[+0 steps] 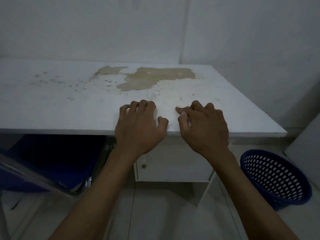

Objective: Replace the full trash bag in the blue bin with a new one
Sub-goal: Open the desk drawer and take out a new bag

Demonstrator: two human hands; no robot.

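A pale wall [155,28] fills the upper part of the view, meeting a second wall at a corner on the right. Below it a white tabletop [60,101] spreads across the middle, its surface speckled with dark spots and worn away to a brownish patch [155,78] near the far edge. Under the tabletop on the left sits a blue chair [57,161] with a shiny metal frame; under the middle is a white drawer front with a small knob [143,165]. On the pale tiled floor [164,213] to the right, beside the desk's side panel, stands the blue bin [275,179], a perforated plastic basket tilted toward the camera; no bag shows inside it.

Both forearms reach in from below. The left hand [138,125] rests at the near edge of the tabletop, fingers curled with their tips on the surface, holding nothing. The right hand [204,125] lies just beside it, apart from it, fingers likewise bent onto the surface and gripping nothing.
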